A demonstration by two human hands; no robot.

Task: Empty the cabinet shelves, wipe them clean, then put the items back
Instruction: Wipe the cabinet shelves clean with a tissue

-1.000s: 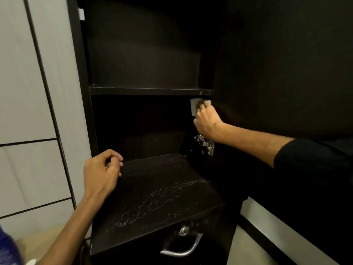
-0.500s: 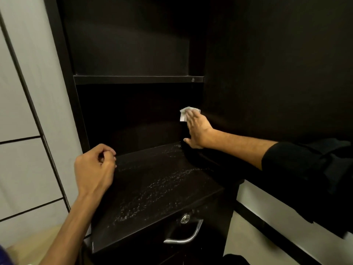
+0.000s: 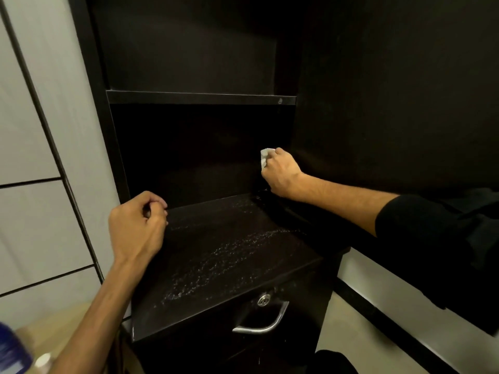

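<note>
A dark cabinet stands open before me, with an upper shelf (image 3: 199, 98) and a lower shelf (image 3: 216, 255) speckled with pale dust or droplets. My right hand (image 3: 280, 172) grips a small white wipe (image 3: 264, 157) and holds it against the cabinet's right inner side, just above the lower shelf's back corner. My left hand (image 3: 136, 225) hovers over the lower shelf's left edge with its fingers curled, holding nothing that I can see. No items stand on either shelf.
Below the lower shelf is a drawer with a lock and a metal handle (image 3: 263, 323). A pale panelled wall (image 3: 40, 147) runs along the left. The open cabinet door (image 3: 391, 90) fills the right. A blurred blue object (image 3: 10, 349) sits at bottom left.
My right hand moved down the cabinet's right side with the wipe, flattened against it, then curled round the wipe again. My left hand barely moved.
</note>
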